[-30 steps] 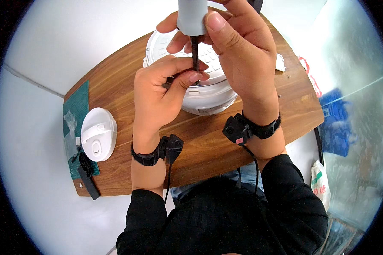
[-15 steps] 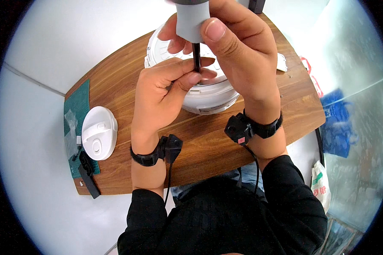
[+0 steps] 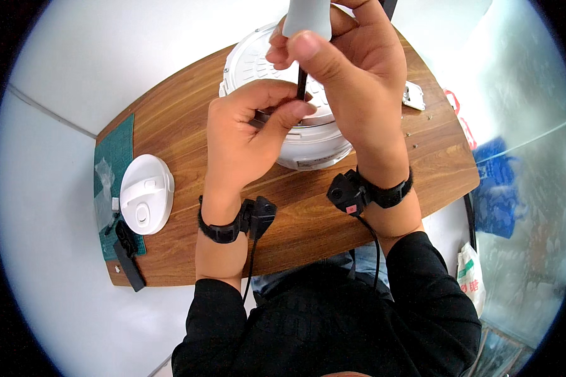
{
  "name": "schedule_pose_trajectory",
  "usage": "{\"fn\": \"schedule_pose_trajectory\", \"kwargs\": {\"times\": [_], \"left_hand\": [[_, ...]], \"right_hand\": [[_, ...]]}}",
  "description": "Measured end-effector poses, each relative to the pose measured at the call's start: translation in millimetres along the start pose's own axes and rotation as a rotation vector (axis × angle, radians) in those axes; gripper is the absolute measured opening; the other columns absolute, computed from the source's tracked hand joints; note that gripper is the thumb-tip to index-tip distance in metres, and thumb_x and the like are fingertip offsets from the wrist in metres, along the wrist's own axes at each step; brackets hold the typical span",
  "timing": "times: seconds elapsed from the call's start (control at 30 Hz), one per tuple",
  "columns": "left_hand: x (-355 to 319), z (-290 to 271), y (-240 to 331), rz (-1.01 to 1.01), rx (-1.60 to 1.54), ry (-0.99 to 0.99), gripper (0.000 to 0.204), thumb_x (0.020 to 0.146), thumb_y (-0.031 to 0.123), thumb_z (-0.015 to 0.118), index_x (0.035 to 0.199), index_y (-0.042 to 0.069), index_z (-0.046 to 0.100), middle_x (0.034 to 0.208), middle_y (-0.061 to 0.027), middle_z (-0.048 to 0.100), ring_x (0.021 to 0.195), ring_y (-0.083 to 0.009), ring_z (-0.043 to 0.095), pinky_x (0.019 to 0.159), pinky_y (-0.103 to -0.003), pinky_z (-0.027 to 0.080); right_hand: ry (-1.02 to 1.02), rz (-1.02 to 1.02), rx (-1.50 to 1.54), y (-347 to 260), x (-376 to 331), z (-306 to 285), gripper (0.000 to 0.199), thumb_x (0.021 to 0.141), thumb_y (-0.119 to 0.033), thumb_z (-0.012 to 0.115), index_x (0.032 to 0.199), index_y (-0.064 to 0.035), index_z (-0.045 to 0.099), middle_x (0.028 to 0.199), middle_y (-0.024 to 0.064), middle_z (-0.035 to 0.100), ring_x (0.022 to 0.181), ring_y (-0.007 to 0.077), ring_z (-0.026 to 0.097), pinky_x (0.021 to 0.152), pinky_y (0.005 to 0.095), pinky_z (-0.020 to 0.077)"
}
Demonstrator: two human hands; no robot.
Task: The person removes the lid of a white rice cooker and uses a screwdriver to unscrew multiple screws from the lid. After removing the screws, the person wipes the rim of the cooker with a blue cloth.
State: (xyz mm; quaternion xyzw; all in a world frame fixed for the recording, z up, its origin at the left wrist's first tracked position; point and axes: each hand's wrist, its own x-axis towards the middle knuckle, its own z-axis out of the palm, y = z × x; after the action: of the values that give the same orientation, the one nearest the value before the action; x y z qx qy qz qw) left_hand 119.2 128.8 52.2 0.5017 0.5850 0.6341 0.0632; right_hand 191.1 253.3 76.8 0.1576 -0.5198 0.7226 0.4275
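My right hand (image 3: 365, 75) is closed around the light grey handle of a screwdriver (image 3: 307, 19), whose top runs out of view. Its black shaft points down toward the near rim of a white, round appliance (image 3: 314, 154) with a ribbed top. Low on the shaft, the thumb and forefinger of my left hand (image 3: 248, 129) are pinched together around it. The tip, and whatever it meets at the rim, is hidden by my left fingers.
A white oval lid (image 3: 146, 195) lies at the left, partly on a green cutting mat (image 3: 116, 141) with clear plastic wrap (image 3: 104, 182) and a black strap-like item (image 3: 129, 264). Beyond my right hand is a small white part (image 3: 414, 96). Tiny bits dot the wooden table (image 3: 443, 163).
Both hands and the screwdriver have shifted slightly to the right in the view, with the screwdriver's handle higher. More of the small white part shows at the right.
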Motion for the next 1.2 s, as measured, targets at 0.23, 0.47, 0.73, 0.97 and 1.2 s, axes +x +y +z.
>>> {"fn": "schedule_pose_trajectory", "kwargs": {"times": [0.23,0.47,0.73,0.97,1.2], "left_hand": [[3,-5,-3,0.032,0.07,-0.086,0.007,0.089,0.0,0.068,0.094,-0.001,0.073,0.08,-0.008,0.074,0.071,-0.0097,0.066,0.062,-0.023,0.049],[0,-1,-4,0.028,0.139,0.009,0.011,0.082,0.005,0.078,0.09,0.001,0.072,0.072,-0.0048,0.072,0.064,-0.0066,0.063,0.057,-0.021,0.046],[4,-3,-3,0.003,0.142,-0.114,0.015,0.082,0.004,0.077,0.097,0.002,0.074,0.082,-0.0082,0.073,0.071,-0.0119,0.067,0.063,-0.025,0.051],[0,1,1,-0.031,0.127,-0.028,0.012,0.081,0.003,0.077,0.092,0.001,0.072,0.078,-0.0072,0.072,0.069,-0.0111,0.067,0.065,-0.025,0.053],[1,1,-2,-0.009,0.097,-0.075,0.009,0.089,0.001,0.07,0.096,-0.003,0.068,0.084,-0.0057,0.07,0.077,-0.0126,0.066,0.07,-0.024,0.05]], "right_hand": [[-0.15,0.119,0.175,-7,3,-7,0.034,0.102,-0.018,0.058,0.127,0.0027,0.05,0.107,0.0136,0.066,0.102,0.0179,0.065,0.088,0.0325,0.0541],[-0.164,-0.125,-0.293,0,3,-17,0.045,0.096,-0.013,0.067,0.133,0.0066,0.05,0.104,0.0084,0.064,0.093,0.011,0.06,0.08,0.0272,0.0508],[-0.022,-0.067,0.045,-10,2,-5,0.042,0.098,-0.012,0.062,0.133,0.0029,0.044,0.102,0.0152,0.066,0.095,0.0203,0.065,0.085,0.0341,0.0521],[0.033,0.072,-0.062,-18,-1,-1,0.044,0.099,-0.022,0.063,0.132,0.0055,0.053,0.103,0.0099,0.067,0.093,0.0149,0.063,0.083,0.0291,0.0496],[-0.008,-0.161,-0.056,-8,5,-9,0.044,0.098,-0.015,0.064,0.133,0.006,0.047,0.104,0.0146,0.069,0.095,0.0182,0.067,0.083,0.0307,0.0533]]}}
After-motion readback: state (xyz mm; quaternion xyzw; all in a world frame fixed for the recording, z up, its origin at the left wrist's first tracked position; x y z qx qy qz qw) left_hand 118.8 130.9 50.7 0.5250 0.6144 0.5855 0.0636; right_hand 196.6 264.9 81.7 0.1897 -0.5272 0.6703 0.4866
